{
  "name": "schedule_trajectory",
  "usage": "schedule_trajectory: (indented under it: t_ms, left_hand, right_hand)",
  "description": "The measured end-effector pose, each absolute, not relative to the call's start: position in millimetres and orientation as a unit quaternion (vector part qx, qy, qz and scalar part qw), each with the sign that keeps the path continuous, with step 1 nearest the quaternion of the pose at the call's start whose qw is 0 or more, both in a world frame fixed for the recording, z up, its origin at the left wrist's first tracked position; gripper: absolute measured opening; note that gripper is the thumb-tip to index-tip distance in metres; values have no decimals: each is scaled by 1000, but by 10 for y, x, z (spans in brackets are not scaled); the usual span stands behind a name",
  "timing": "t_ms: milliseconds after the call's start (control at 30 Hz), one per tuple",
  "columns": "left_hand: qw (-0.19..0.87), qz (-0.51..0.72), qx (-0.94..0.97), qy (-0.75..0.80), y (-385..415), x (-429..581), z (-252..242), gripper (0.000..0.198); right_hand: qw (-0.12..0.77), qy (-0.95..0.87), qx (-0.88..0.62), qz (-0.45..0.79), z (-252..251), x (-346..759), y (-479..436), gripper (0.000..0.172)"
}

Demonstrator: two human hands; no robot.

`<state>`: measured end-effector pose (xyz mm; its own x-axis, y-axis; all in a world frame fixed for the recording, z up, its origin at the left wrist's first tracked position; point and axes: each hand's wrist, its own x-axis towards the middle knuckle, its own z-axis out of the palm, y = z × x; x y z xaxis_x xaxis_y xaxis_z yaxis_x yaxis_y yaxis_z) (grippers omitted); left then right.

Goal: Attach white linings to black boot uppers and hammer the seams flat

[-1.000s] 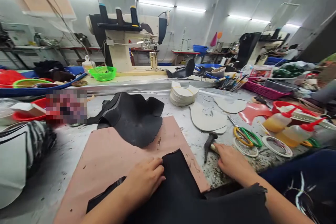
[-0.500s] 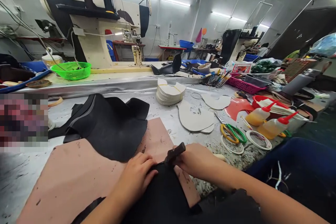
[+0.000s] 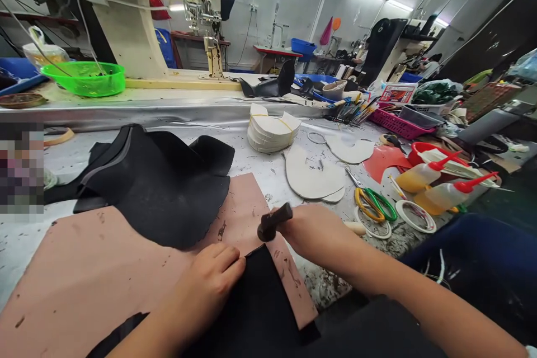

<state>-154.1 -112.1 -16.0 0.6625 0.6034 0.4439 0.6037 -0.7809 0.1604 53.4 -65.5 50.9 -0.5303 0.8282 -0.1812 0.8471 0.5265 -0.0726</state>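
My right hand (image 3: pixel 308 235) is closed round the handle of a hammer (image 3: pixel 273 222). Its dark head hovers just above the top corner of a black leather piece (image 3: pixel 260 302); the wooden handle end pokes out behind my wrist. My left hand (image 3: pixel 218 274) presses on the top edge of that leather with curled fingers, the thumb along the edge. Beneath lies a pinkish-tan board (image 3: pixel 104 268). Another, larger black leather piece (image 3: pixel 163 184) lies folded across the board's far side.
White cut pieces (image 3: pixel 312 173) and a banded white stack (image 3: pixel 272 130) lie beyond the board. At right are scissors (image 3: pixel 373 204), tape rolls (image 3: pixel 415 216) and glue bottles (image 3: pixel 444 196). A sewing machine (image 3: pixel 126 28) and green basket (image 3: pixel 84 79) stand at the back.
The hammer has risen off the leather's edge and sits slightly farther away. My left hand stays on the leather edge. The view has tilted down a little.
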Motion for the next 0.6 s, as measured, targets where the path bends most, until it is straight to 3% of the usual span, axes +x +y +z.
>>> schedule_trajectory:
  t_ms: [167, 300, 433, 600]
  left_hand:
    - [15, -237, -916, -324, -1132, -1529, -100, 30]
    - [8, -237, -914, -329, -1141, -1531, -111, 31]
    - [-5, -240, -911, -335, -1134, -1521, -137, 30]
    - [-81, -221, -886, -399, -1110, -1573, -120, 19]
  right_hand:
    - [100, 875, 460, -118, 483, 482, -656, 17]
    - [57, 870, 477, -115, 484, 478, -669, 22]
    - [83, 874, 464, -121, 506, 472, -686, 20]
    - [88, 866, 475, -128, 482, 417, -729, 22]
